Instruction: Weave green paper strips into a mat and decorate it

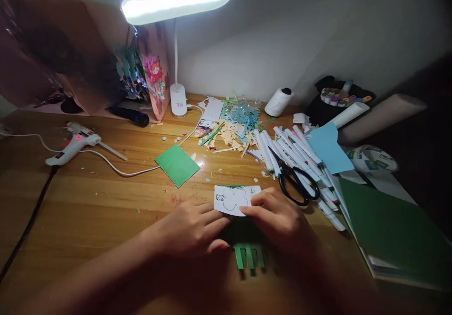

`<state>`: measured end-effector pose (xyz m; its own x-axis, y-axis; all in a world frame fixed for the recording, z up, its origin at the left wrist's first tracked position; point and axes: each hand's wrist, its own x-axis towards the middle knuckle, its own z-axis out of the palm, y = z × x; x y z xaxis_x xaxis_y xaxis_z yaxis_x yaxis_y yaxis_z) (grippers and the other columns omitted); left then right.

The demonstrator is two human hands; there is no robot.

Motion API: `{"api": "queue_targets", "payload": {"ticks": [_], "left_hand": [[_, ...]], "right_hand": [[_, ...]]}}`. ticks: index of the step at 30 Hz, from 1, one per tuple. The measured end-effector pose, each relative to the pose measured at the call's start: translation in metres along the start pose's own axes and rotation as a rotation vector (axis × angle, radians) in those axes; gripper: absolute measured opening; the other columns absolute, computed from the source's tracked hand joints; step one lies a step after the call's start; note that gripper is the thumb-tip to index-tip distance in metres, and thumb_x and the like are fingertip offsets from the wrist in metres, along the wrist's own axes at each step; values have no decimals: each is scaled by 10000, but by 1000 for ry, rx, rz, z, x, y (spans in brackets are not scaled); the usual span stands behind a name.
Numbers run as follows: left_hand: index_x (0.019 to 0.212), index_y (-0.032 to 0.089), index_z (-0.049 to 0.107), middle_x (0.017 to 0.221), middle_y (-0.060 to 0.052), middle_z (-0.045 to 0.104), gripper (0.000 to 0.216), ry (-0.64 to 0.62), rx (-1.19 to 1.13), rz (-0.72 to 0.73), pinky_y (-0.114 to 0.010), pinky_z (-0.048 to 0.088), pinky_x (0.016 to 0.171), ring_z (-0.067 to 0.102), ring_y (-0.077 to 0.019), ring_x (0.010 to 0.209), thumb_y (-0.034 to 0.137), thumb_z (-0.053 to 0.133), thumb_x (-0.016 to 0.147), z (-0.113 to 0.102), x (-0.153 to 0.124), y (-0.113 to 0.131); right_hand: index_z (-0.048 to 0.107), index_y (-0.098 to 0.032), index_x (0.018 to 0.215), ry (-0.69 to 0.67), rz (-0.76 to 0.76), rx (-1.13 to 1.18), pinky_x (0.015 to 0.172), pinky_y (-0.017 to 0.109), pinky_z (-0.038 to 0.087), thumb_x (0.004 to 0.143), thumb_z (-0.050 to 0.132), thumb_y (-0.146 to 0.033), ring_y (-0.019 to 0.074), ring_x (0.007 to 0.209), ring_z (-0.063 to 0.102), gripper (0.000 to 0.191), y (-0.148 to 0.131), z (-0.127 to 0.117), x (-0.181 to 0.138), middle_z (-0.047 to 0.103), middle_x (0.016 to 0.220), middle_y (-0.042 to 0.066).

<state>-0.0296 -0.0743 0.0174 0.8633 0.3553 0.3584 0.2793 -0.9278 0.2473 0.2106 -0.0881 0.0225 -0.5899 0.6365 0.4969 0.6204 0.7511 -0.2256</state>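
Nearest are narrow green paper strips point(250, 257); beyond them, the right hand point(278, 215) pinches, thumb over its face, the right end of a small white rectangular paper with black flower outline point(233, 200); at its lower left edge is the left hand point(196, 229), whether gripping, I cannot tell; the paper should be light, bendable, easily creased, so better held by its edges.
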Motion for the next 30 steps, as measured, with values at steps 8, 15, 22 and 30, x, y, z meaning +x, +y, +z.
{"api": "queue_targets", "payload": {"ticks": [8, 15, 22, 30], "left_hand": [[847, 166, 558, 665, -31, 617, 305, 346, -109, 18, -278, 417, 502, 540, -146, 559, 313, 309, 943, -11, -4, 6], [1258, 68, 471, 1243, -147, 585, 393, 38, -16, -29, -333, 472, 944, 560, -219, 1129, 285, 405, 938, 11, 4, 8], [1321, 3, 415, 1382, -219, 444, 444, -103, 186, -239, -420, 419, 1033, 435, -306, 1278, 269, 337, 974, 30, -3, 7], [1358, 17, 384, 1437, -214, 365, 511, -170, 95, -317, -411, 343, 1094, 336, -289, 1345, 340, 355, 963, 37, -5, 15]], "right_hand": [[679, -257, 773, 159, 79, 250, 682, 317, 448, 820, 603, -95, 179, 750, 531, 185, 6, -3, 3, 678, 756, 3], [671, -231, 782, 7, 161, 383, 694, 327, 468, 843, 565, -96, 166, 749, 599, 182, 14, 7, 7, 703, 821, 17], [662, -213, 759, -56, 304, 525, 756, 328, 485, 815, 575, -65, 161, 806, 636, 180, 20, 18, 2, 697, 854, 26], [646, -208, 731, -89, 395, 518, 819, 367, 481, 772, 561, -39, 172, 833, 644, 194, 20, 20, 5, 698, 861, 26]]}}
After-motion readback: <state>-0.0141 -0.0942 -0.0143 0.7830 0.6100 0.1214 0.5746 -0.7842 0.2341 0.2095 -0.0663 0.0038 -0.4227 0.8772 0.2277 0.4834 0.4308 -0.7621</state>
